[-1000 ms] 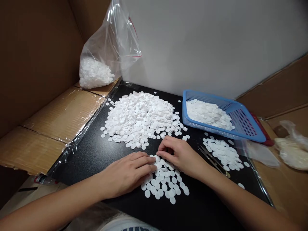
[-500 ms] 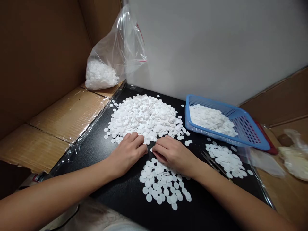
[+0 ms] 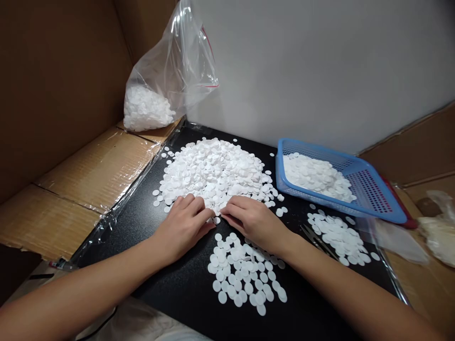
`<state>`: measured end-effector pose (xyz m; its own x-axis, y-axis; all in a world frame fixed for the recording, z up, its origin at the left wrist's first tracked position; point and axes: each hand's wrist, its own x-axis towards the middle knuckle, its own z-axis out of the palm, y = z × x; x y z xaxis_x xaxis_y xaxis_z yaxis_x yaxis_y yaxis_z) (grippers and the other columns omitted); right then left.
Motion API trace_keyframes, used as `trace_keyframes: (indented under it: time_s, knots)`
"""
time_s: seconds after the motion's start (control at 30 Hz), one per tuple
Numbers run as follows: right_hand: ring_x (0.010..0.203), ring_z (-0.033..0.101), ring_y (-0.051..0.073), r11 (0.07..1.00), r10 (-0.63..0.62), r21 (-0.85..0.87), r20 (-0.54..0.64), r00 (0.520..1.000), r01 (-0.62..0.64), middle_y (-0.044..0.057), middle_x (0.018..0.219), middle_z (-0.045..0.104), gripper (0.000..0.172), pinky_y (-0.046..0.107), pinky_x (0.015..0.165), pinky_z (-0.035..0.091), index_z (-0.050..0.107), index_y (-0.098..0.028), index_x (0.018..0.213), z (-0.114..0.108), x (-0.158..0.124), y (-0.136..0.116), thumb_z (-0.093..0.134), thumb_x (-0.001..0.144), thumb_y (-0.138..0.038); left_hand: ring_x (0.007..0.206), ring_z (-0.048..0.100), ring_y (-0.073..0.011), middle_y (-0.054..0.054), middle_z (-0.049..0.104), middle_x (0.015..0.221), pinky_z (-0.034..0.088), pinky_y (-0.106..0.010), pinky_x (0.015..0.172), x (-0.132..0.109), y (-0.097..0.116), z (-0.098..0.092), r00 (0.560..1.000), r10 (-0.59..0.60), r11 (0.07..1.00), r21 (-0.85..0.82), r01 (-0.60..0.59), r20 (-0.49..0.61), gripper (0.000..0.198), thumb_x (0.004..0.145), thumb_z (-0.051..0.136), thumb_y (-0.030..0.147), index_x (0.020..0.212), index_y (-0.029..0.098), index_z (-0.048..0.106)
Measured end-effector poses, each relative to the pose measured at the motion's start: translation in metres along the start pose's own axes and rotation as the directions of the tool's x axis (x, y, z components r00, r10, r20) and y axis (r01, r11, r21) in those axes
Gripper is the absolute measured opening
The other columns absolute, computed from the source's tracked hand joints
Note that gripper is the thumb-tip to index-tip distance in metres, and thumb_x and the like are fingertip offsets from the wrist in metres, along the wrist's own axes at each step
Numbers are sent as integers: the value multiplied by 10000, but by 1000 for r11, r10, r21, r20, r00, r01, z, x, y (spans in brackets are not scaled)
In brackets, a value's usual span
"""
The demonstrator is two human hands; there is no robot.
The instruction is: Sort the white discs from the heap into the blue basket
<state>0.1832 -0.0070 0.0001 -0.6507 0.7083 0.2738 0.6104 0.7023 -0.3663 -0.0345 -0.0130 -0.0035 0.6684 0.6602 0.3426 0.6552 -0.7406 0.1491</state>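
Observation:
A heap of small white discs [image 3: 216, 163] lies on the black tabletop. At its front edge, my left hand [image 3: 186, 222] is closed, with a white disc [image 3: 216, 220] showing between its thumb and forefinger tips. My right hand [image 3: 258, 225] faces it closely, fingers bent and pinched together at the same edge; what they hold, if anything, is hidden. Below the right hand, a looser spread of white discs [image 3: 238, 274] lies nearly one layer deep, partly covered by that hand and wrist.
A blue plastic basket [image 3: 373, 192] holding more discs stands at the right. In front of it are tweezers [image 3: 316, 239] and a small group of discs [image 3: 339, 237]. A clear bag [image 3: 149, 106] of discs rests on cardboard at the back left. A grey wall rises behind.
My left hand has shifted slightly left, and its thumb and forefinger now show a disc. My right fingertips have moved a little left and up toward the heap. The view has turned slightly.

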Motion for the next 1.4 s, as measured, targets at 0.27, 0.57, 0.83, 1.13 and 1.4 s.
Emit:
trace_keyframes:
  time_s: [0.27, 0.57, 0.83, 1.13, 1.4]
  knots:
    - [707, 610, 154, 888, 326, 308, 98, 940, -340, 15, 791, 628, 152, 275, 632, 490, 632, -202, 736, -16, -20, -1, 639, 862, -116, 805, 441, -218, -52, 574, 875, 293, -344, 716, 9, 5, 2, 998, 59, 994, 90, -61, 26, 68, 946, 575, 237, 920, 186, 612]
    - [753, 634, 173, 911, 344, 215, 73, 936, -351, 27, 824, 651, 155, 301, 663, 506, 620, -206, 762, -29, -28, 1, 593, 886, -117, 812, 447, -215, -52, 585, 847, 287, -350, 720, 18, 7, -4, 998, 44, 998, 43, -46, 52, 160, 961, 558, 224, 836, 187, 651]
    - [714, 641, 163, 919, 328, 152, 213, 920, -363, 5, 792, 661, 182, 272, 607, 482, 636, -211, 735, -39, -37, 5, 635, 858, -77, 813, 462, -221, -46, 596, 794, 269, -355, 703, 32, 8, -7, 991, -17, 1000, 25, 13, 133, 163, 880, 673, 257, 739, 177, 664]
    - [731, 610, 160, 909, 353, 193, 117, 928, -370, 19, 815, 630, 149, 269, 632, 465, 614, -199, 786, -27, -32, -1, 592, 930, -171, 820, 472, -217, -31, 589, 803, 266, -363, 733, 39, 15, -13, 968, -118, 978, -145, 152, 220, 136, 905, 638, 212, 780, 176, 679]
    - [815, 639, 185, 897, 397, 199, 29, 918, -394, 50, 907, 657, 117, 308, 720, 504, 662, -196, 928, -18, -28, 0, 550, 942, -164, 851, 477, -205, -10, 591, 843, 259, -341, 741, 40, 16, -4, 961, -147, 952, -229, 201, 234, 81, 881, 673, 142, 913, 214, 693]
